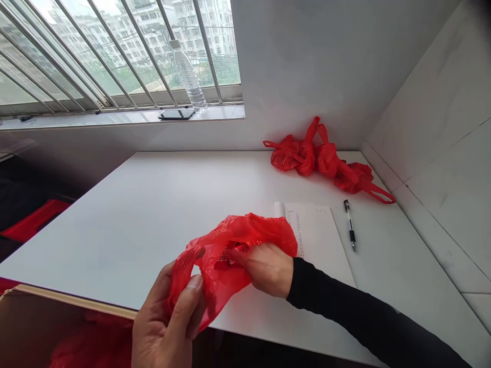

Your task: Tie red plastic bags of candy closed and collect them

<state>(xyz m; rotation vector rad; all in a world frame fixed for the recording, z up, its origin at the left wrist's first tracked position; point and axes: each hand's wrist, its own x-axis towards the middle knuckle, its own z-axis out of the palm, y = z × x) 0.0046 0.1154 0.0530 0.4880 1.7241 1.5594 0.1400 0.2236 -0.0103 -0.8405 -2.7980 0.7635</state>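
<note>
My left hand (pixel 172 312) is closed on the edge and handle of a red plastic bag (pixel 233 286), holding its mouth open above the front of the table. My right hand (pixel 268 268), in a black sleeve, reaches into the bag from the right. One finger or thumb points toward small shiny red packets (pixel 230 258) with dark print inside. The other fingers look curled, partly hidden by the bag and the hand itself, and what they hold cannot be made out.
On the white table (pixel 172 204) lie several knotted red plastic bags (pixel 326 158), a printed paper pad (pixel 318 235) and a pen (pixel 350 225). A cardboard box (pixel 30 317) with red contents stands lower left. The windowsill holds a bottle (pixel 190 79) and a phone (pixel 176 114).
</note>
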